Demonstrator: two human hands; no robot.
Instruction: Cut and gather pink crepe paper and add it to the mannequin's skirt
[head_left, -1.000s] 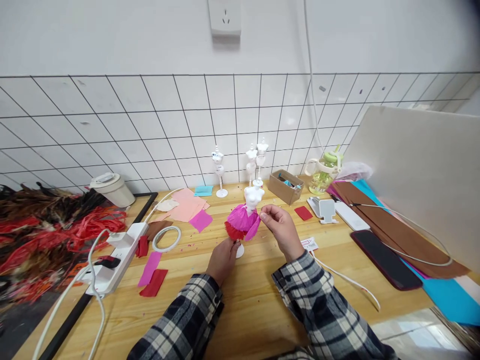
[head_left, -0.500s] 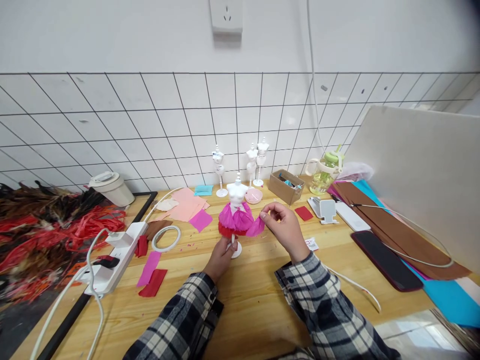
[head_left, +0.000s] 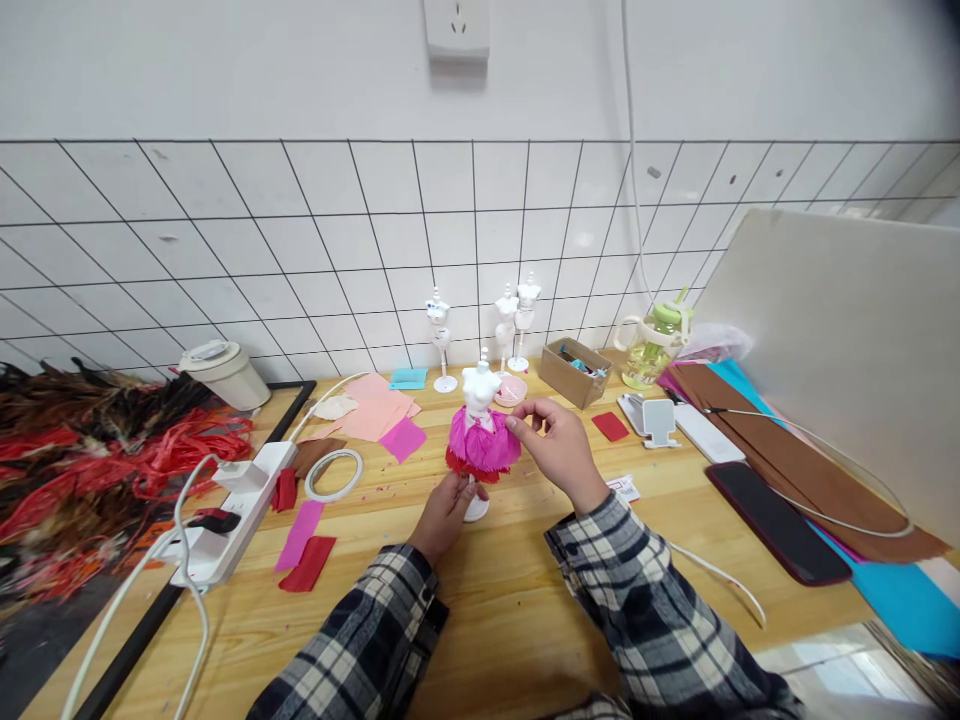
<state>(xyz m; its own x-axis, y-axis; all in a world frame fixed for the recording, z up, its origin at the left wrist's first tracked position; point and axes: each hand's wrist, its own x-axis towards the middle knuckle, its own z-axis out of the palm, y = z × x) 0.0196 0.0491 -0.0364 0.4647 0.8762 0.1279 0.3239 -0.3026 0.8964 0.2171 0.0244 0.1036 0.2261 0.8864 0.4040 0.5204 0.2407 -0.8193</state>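
Head view: gripping the mannequin [head_left: 481,388] by its stem, just above its base, with left hand [head_left: 448,510]; pinching pink paper skirt [head_left: 484,447] beside mannequin's waist with right hand [head_left: 556,452].

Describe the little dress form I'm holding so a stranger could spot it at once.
On the wooden table below the tiled wall, look mid-table between the person's left hand and right hand. A small white mannequin stands there on a round foot. Unlike the three bare mannequins behind it, it wears a pink skirt over red.
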